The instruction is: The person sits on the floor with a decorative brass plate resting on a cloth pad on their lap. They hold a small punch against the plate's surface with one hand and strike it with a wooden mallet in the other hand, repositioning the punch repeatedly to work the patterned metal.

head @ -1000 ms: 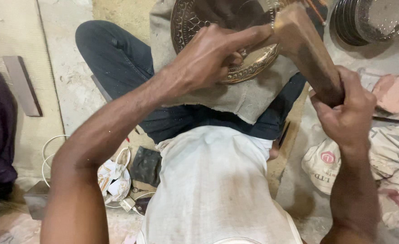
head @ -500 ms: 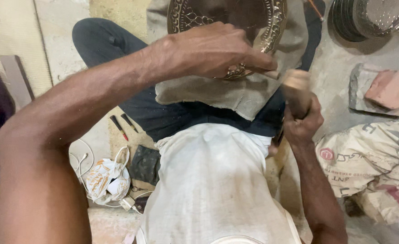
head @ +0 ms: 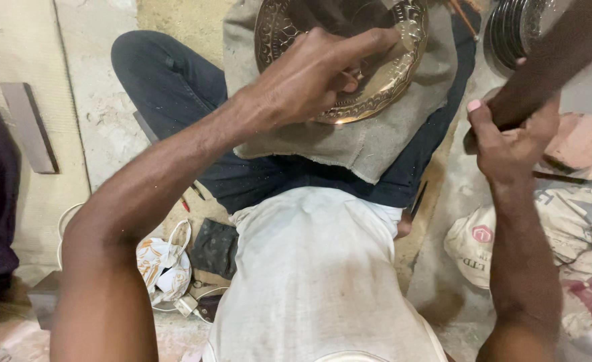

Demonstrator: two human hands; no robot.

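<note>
An embossed brass plate [head: 395,79] lies on a grey cloth [head: 376,151] spread over my crossed legs. My left hand [head: 312,75] rests on the plate, its fingertips pinched around a small punch [head: 355,72] that is mostly hidden. My right hand [head: 510,137] is off to the right of the plate and grips the handle of a wooden mallet [head: 558,52]. The mallet is raised toward the top right corner and blurred.
A stack of shiny metal plates [head: 510,30] stands at the top right. Printed sacks [head: 577,231] and a pinkish slab [head: 580,142] lie on the floor to the right. To the left are a plastic bag [head: 164,265], a dark pouch [head: 215,248] and a grey bar [head: 29,126].
The mallet dropped beside the plate half a second ago and has now swung back up to the right. My left hand stays on the plate.
</note>
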